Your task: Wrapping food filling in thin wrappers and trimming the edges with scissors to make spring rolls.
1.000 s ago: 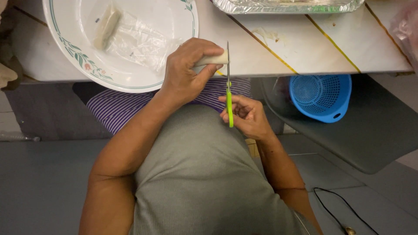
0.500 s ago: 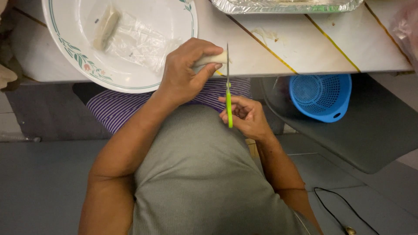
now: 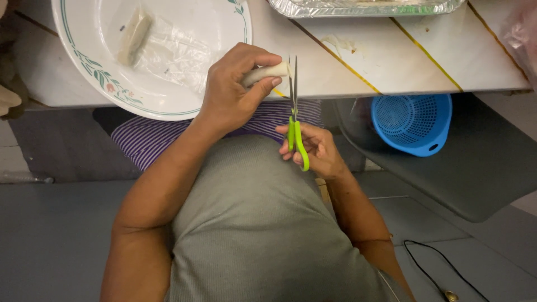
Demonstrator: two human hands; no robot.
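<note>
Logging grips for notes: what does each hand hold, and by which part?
Left hand grips a pale roll around its body, one end sticking out. Right hand holds scissors by the green handles.

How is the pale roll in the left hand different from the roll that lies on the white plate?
The roll in the left hand is gripped above the table edge, its end pointing at the scissors in the right hand; the roll on the plate lies free, untouched. The held roll is mostly hidden by fingers; the plate roll shows whole, beside clear plastic wrap. Both are pale, slim and cylinder-shaped.
</note>
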